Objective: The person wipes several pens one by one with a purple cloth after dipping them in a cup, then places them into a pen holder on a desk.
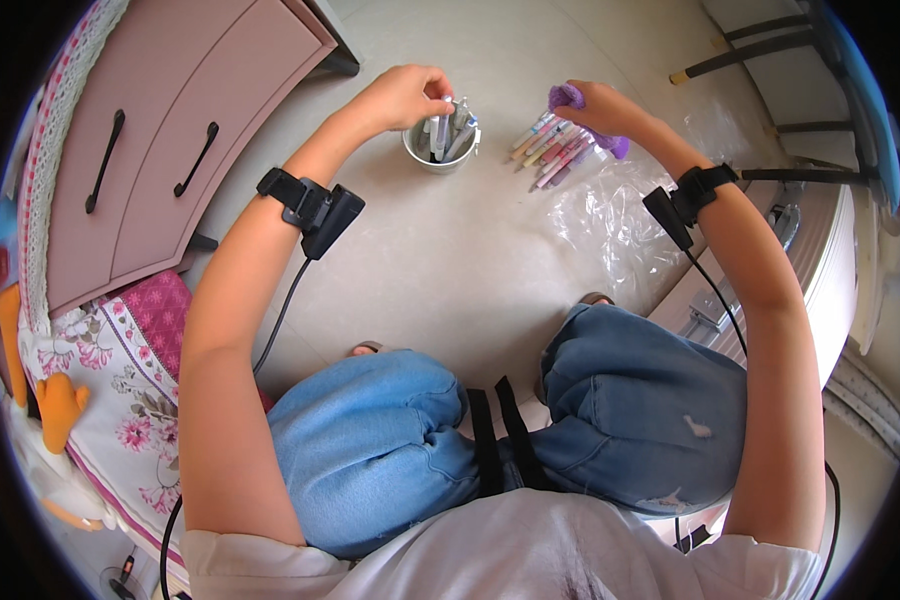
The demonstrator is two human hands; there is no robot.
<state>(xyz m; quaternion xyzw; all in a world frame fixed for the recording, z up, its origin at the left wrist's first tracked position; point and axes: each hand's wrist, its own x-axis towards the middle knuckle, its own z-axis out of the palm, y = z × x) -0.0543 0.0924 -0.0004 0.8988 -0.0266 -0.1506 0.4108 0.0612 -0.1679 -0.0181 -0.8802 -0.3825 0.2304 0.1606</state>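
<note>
My left hand (pixel 412 96) grips the top of a pale pen (pixel 441 131) between thumb and fingers. That pen stands over a small white bucket (pixel 433 165) on the floor, which has several more pens (pixel 461 141) in it; whether its tip touches the bottom is hidden. In my right hand (pixel 600 109) is a purple cloth (pixel 567 96), bunched up, with one end hanging below the palm. Just under the cloth, a row of several pens with pastel barrels (pixel 551 150) lies side by side on the floor.
Crumpled clear plastic film (pixel 607 217) lies right of the pens. A pink drawer cabinet (pixel 157 142) stands at the left, above a floral cloth (pixel 131 390). At the right are a blue chair with dark legs (pixel 765 52) and a white ribbed panel (pixel 817 255). Cables trail from both wrist straps.
</note>
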